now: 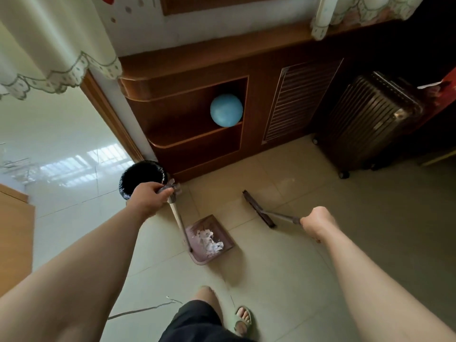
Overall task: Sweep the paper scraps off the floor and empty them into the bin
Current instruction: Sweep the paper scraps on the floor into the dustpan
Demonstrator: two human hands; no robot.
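A mauve dustpan (223, 245) rests on the tiled floor in front of me, with a heap of white paper scraps (209, 241) lying inside it. My left hand (150, 197) grips the top of the dustpan's long upright handle (179, 220). My right hand (317, 223) holds the handle of a dark broom, whose flat head (257, 208) sits on the floor to the right of the dustpan, apart from it. A black round bin (142, 175) stands just behind my left hand, by the cabinet corner.
A brown wooden cabinet (197, 149) with a blue ball (226, 110) on its shelf lines the wall ahead. A dark suitcase (367, 122) stands at the right. A doorway opens to the left. My foot in a sandal (243, 319) is below the dustpan.
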